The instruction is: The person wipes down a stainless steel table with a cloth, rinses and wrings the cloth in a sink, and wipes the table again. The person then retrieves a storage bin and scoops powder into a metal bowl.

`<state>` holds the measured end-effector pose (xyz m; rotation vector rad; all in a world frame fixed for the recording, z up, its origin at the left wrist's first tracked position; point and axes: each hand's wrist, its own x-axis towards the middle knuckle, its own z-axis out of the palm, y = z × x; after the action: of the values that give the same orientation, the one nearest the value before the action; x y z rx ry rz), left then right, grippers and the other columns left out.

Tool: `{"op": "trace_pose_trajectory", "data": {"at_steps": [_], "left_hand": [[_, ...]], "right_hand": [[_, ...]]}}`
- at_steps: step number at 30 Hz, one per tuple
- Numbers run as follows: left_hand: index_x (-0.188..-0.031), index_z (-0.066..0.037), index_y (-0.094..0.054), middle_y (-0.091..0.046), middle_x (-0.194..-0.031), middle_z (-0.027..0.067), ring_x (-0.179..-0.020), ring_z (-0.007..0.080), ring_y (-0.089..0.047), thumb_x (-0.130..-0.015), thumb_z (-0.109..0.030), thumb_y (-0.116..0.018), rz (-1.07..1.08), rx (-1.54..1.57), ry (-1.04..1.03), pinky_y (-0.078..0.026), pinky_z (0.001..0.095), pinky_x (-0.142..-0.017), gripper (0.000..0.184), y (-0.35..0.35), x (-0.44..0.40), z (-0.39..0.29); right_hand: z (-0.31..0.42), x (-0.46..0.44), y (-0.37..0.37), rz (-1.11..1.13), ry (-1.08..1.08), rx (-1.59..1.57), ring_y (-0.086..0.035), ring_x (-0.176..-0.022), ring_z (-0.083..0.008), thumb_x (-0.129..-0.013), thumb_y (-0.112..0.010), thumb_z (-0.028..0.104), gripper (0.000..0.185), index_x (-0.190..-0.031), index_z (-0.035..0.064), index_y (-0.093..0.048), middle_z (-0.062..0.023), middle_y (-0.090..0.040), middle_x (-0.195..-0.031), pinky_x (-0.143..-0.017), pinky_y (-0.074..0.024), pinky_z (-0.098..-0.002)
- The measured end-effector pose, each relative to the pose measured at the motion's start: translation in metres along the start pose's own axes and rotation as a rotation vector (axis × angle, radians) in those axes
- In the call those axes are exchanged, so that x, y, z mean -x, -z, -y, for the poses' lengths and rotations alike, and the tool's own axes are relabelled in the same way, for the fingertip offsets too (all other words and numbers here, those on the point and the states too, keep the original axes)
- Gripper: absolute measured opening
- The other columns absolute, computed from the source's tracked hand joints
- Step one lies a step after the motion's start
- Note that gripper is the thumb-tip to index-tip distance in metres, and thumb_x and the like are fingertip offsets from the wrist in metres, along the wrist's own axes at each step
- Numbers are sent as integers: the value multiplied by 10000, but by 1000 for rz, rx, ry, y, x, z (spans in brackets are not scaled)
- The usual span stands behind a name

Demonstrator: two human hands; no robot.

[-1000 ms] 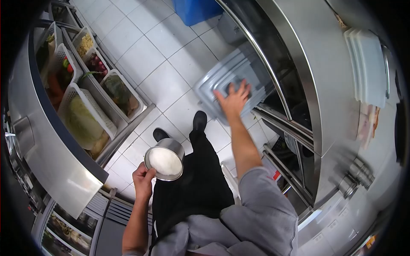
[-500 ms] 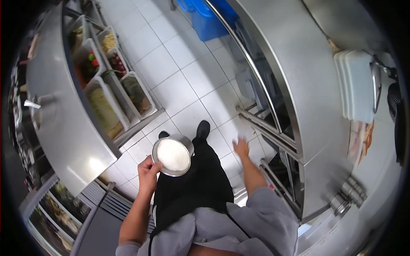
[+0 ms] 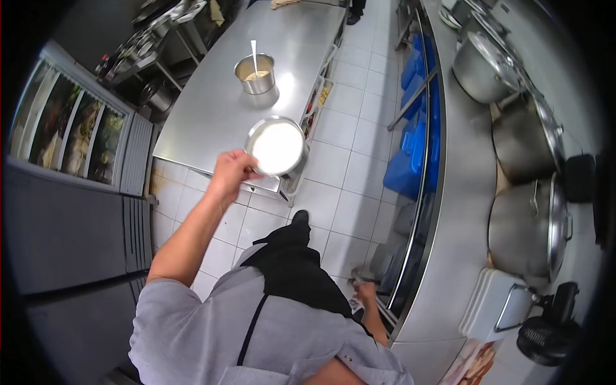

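My left hand (image 3: pixel 233 172) is closed on the rim of a round metal pot (image 3: pixel 307 154), thumb at the edge. White contents (image 3: pixel 277 149) fill much of the pot; whether powder or liquid I cannot tell. The pot is held out in front of me, over the near corner of the steel table (image 3: pixel 199 138). My right hand (image 3: pixel 366 292) hangs low by my right side, close to the shelving under the counter; its fingers are too small and blurred to read. A second metal pot (image 3: pixel 244 68) with a pale mixture and a spoon (image 3: pixel 254 54) stands on the table.
On the right runs a steel counter (image 3: pixel 427 224) with several large lidded pots (image 3: pixel 523 221), white boards (image 3: pixel 481 301) and a black fan (image 3: pixel 548 333). Blue bins (image 3: pixel 404 170) stand below it. A glass-fronted fridge (image 3: pixel 70 128) is left. Another person's dark shoe (image 3: pixel 353 19) shows far off.
My view has swung up and turned toward the steel table. The held pot has moved forward, up to the table's corner. My right hand has come back lower beside me.
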<state>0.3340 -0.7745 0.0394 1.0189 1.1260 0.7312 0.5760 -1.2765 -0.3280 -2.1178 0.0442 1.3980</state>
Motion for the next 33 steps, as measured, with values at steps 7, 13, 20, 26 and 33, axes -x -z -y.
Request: {"op": "trace_pose_trajectory", "data": {"at_steps": [7,13,20,26,33], "left_hand": [[-743,16,-612,-602,-740,75,-594,171,-612,-804,-6,-611,-322,-23,-89,-607,298,-609,65,60,-91,-7],[-732,-15,-603,-607,-717,60,-607,162,-615,-807,-12,-600,-431,-10,-31,-595,300,-607,75,78,-134,4],[-1083,5,-685,-615,-1221,203,-1163,291,-575,-961,-445,-620,-803,-697,-337,-421,370,-1008,471,85,-129,-41],[-1292,-31,-604,-514,-1416,178,-1332,284,-463,-1023,-277,-522,-559,-412,-1036,-377,409,-1083,374,-76,-163,-130],[-1359,-100,-549,-573,-1306,270,-1257,352,-549,-869,-110,-687,290,-998,-829,-387,439,-1102,509,-267,-289,-70]], "right_hand": [[210,-86,46,-118,410,213,-574,-503,-144,-839,-745,71,166,-804,11,-595,-70,-607,-631,-388,-390,-293],[278,-119,78,40,347,528,-698,-659,-170,-814,-776,257,258,-938,42,-704,-110,-729,-746,-654,-547,-323],[350,-121,109,-52,227,652,-638,-555,-151,-878,-736,250,219,-941,43,-706,-59,-684,-702,-469,-512,-315],[446,-156,104,3,191,799,-702,-639,-223,-909,-628,399,356,-973,64,-732,-93,-717,-737,-582,-556,-376],[613,-286,67,151,539,988,-653,-1064,-388,-801,-732,282,421,-1146,54,-650,-208,-695,-1089,-906,-517,-463]]}}
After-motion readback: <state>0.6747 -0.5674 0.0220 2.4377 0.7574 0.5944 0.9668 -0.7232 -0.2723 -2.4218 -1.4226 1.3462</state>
